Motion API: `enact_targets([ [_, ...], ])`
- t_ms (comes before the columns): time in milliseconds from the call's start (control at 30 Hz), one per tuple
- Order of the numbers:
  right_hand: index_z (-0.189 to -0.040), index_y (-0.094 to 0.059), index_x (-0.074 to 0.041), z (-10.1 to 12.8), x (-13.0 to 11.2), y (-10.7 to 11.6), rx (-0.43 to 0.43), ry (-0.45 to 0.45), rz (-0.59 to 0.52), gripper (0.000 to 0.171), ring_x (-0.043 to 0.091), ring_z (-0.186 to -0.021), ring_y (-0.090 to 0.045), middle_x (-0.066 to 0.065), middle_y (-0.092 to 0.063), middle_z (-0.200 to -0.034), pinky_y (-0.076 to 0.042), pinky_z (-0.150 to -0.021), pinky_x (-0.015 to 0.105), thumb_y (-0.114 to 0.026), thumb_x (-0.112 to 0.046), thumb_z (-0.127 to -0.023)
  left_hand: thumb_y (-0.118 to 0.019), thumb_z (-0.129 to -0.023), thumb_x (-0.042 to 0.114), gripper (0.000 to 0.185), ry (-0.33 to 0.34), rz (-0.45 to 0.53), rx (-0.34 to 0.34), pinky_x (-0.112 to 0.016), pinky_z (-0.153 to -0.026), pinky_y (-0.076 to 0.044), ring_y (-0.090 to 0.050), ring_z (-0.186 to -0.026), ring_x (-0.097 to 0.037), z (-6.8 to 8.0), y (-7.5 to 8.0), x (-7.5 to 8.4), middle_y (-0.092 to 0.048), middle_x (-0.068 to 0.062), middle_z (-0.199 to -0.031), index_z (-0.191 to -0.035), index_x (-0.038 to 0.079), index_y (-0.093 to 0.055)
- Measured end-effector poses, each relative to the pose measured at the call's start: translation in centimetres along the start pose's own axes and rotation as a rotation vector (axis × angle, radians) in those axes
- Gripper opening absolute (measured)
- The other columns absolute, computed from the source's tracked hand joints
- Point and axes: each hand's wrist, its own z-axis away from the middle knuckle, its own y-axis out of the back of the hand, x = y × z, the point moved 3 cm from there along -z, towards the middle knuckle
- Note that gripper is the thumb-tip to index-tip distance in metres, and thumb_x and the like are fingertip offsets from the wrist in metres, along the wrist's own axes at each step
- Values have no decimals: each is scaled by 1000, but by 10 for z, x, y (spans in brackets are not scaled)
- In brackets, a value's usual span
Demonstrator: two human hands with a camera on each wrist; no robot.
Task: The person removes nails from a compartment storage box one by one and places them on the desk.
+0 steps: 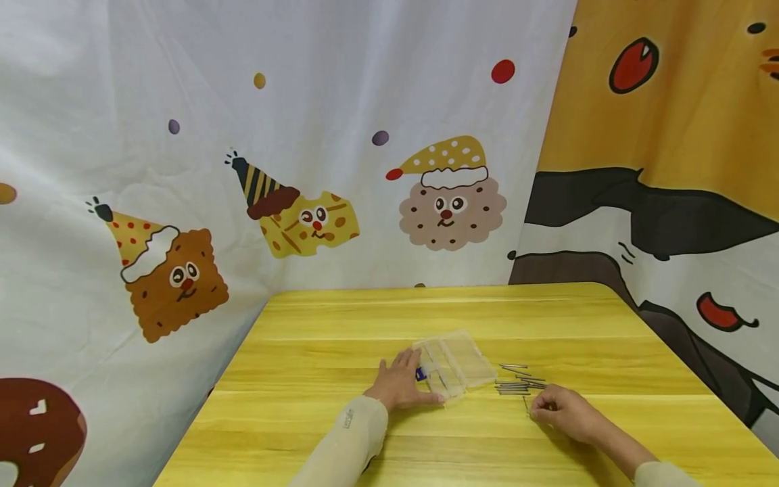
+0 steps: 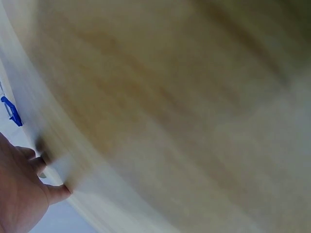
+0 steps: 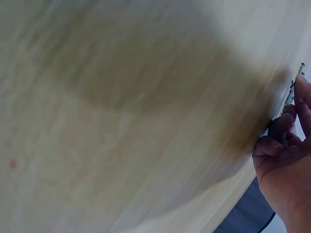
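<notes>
A clear plastic box (image 1: 476,362) lies unfolded on the table, its divided half to the left and some thin nails inside. My left hand (image 1: 402,384) rests at that half, thumb along the near edge and fingers spread straight toward the far-left corner. Between them shows the box's blue latch (image 1: 420,373), also in the left wrist view. My right hand (image 1: 567,411) pinches one thin nail (image 1: 526,404) between thumb and fingertips, just in front of a loose pile of nails (image 1: 513,388). In the right wrist view the held nail (image 3: 302,68) pokes up past the fingertips.
The yellow wood-grain table (image 1: 341,345) extends around both hands. A white curtain (image 1: 341,81) printed with cartoon snacks hangs behind and to the left, and an orange, black and white printed part (image 1: 669,135) covers the right side.
</notes>
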Motion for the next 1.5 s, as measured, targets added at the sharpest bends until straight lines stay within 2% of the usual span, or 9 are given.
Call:
enact_targets([
  [433,-86,-69,-14,0,0,0,21,25,24,9,9,-79,-49,2,-58,-90,-43,-65,26,-71,-19,-92,-62,-74,82,117,6,1,-5,-64,-114,-20,-26,-147,-31,0,0,-1,-25,-13,-162,-159,12,-23],
  [667,-89,-69,-13,-1,2,1,54,-53,-10,8,13,-78,-49,2,-59,-92,-44,-63,26,-70,-21,-93,-62,-74,81,116,7,-2,-11,-63,-115,-19,-24,-148,-30,-1,0,0,-24,-12,-162,-159,13,-21],
  [1067,-97,-68,-10,-13,-20,5,102,-50,-52,18,14,-73,-45,4,-55,-91,-39,-57,27,-65,-27,-97,-63,-74,80,116,4,14,-2,-63,-115,-19,-25,-147,-31,0,1,1,-25,-12,-162,-159,12,-23],
  [1233,-103,-69,-8,-21,-34,2,156,-72,-74,21,16,-77,-48,4,-59,-97,-43,-61,27,-64,-27,-98,-63,-74,80,116,-8,18,3,-63,-115,-19,-26,-147,-31,0,3,5,-25,-13,-161,-158,11,-23],
  [1400,-108,-72,-6,-31,-52,-9,251,-87,-84,22,17,-87,-54,5,-64,-109,-49,-68,29,-66,-24,-97,-63,-74,80,116,-13,9,7,-64,-114,-20,-27,-146,-32,2,4,4,-26,-13,-161,-158,11,-24],
  [1500,-111,-72,-5,-39,-61,-17,312,-90,-79,22,17,-89,-56,5,-64,-107,-50,-70,29,-65,-22,-98,-64,-74,80,115,-10,4,7,-65,-113,-21,-27,-146,-32,2,4,3,-27,-14,-161,-158,11,-24],
])
